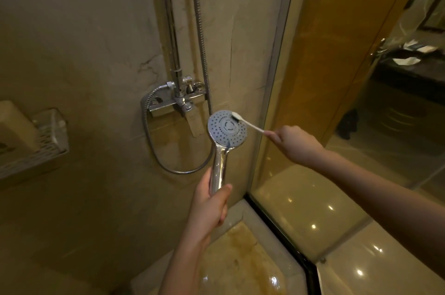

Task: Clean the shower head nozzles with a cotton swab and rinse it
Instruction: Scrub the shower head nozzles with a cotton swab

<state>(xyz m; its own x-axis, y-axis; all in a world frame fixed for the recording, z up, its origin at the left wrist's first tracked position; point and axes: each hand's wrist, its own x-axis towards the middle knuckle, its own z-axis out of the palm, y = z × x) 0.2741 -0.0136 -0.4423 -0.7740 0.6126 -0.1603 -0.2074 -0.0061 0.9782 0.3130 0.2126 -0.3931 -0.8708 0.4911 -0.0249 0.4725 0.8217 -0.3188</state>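
Wire basket on wall far L, mixer tap further R. Left hand wraps the chrome handle low down, holding shower head upright, face toward camera, just in front of the tap. Cotton swab tip touches nozzles at face's upper R edge; right hand pinches its far end. Step: swabbing nozzles, rinse prob not begun. Next move likely calls for working tip across the other holes w/ light pressure, head steady

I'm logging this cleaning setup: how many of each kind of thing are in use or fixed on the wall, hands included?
shower head: 1
cotton swab: 1
hands: 2, left hand and right hand
mixer tap: 1
wire basket: 1
Total: 6
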